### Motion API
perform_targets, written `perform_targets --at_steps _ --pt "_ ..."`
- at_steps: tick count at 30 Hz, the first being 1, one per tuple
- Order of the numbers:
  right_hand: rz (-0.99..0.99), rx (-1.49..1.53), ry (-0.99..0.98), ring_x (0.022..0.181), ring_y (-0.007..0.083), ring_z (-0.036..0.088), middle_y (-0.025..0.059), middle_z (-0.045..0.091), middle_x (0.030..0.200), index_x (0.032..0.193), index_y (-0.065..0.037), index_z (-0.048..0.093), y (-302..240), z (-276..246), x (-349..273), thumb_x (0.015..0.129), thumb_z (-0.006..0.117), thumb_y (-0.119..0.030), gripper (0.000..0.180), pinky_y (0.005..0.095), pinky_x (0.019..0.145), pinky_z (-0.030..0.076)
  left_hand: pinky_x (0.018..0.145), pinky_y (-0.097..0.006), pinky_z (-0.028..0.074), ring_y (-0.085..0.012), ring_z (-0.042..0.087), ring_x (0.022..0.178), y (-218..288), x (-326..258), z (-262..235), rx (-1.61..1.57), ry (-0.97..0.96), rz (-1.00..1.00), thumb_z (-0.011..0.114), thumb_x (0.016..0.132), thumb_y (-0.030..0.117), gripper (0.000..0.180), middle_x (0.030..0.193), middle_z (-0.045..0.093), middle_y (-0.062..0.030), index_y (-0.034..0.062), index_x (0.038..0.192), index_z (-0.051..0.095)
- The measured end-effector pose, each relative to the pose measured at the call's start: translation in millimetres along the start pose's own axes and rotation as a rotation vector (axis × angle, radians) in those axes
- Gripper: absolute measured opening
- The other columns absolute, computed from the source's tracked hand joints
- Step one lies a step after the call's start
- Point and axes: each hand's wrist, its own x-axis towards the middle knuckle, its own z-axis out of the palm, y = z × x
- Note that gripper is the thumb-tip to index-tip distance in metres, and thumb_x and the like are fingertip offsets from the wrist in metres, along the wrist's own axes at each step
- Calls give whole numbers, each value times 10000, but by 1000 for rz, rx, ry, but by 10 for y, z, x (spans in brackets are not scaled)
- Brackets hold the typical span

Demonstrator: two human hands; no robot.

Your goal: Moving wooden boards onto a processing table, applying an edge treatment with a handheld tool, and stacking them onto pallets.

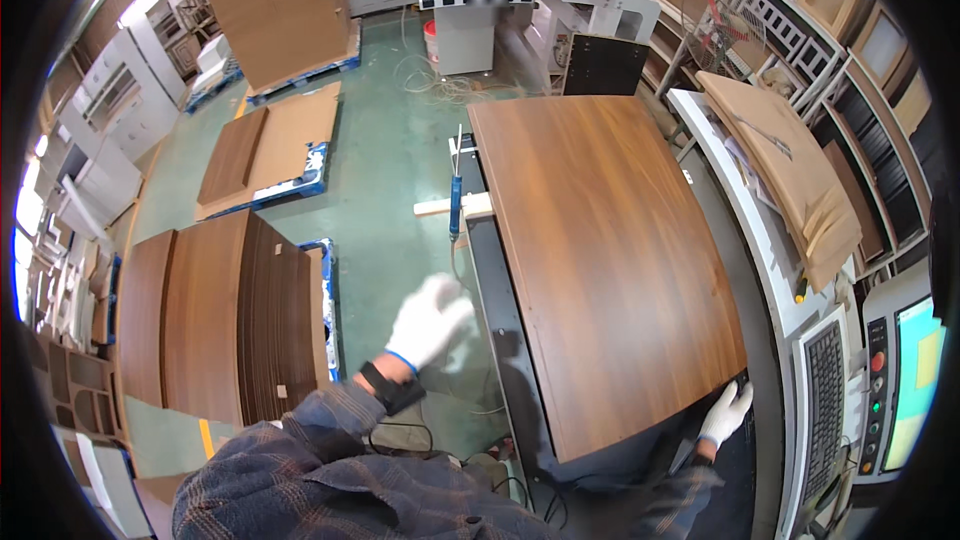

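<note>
A large brown wood-grain panel (610,260) lies flat on a dark machine bed (520,370) in front of me. My left hand (432,320), in a white glove, is in the air left of the panel, over the floor; motion smears its fingers. My right hand (725,414), also gloved in white, is beside the panel's near right corner, with its fingers apart. Whether its fingertips touch the panel edge I cannot tell. A blue air gun (456,202) stands upright at the bed's left edge, next to a pale wooden strip (432,208).
A stack of brown panels (210,320) stands on a blue-and-white pallet at the left. Beyond it are a cardboard-covered pallet (300,130) and a tall cardboard stack (280,15). On the right are a keyboard (826,390), a control screen (915,370) and a cardboard-topped bench (785,170).
</note>
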Motion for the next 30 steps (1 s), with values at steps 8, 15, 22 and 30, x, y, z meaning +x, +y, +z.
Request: perform_targets --at_steps 8,15,22,30 --pt "156 433 -495 924 153 692 82 703 1054 1145 37 703 -2931 -547 -1490 1014 614 -78 195 288 829 582 900 -391 545 -294 697 1008 -246 2288 -306 -406 -145 168 749 918 389 562 1123 713 -185 6 1302 598" --pt "-437 298 -844 1255 353 653 234 665 1337 1443 25 530 -5143 942 -1839 901 783 -228 649 400 1081 499 440 -244 408 -84 543 485 99 2402 -936 -1050 -654 -61 584 1039 288 274 849 733 -94 50 916 640" --pt "-207 121 -1028 1081 207 708 197 739 1191 1332 18 634 -6179 1381 -1481 940 703 -210 458 366 966 532 666 -310 558 -180 683 796 -573 2537 -1301 -1467 -711 -315 626 1049 289 393 1171 701 -182 -4 1304 571" --pt "-673 -499 -1029 845 408 727 270 724 890 1069 40 714 -7129 1732 -220 848 716 -261 374 419 812 561 733 -353 563 -231 669 857 -2765 2206 -1844 -1184 -372 -697 618 1046 249 309 1038 689 -151 13 1243 594"
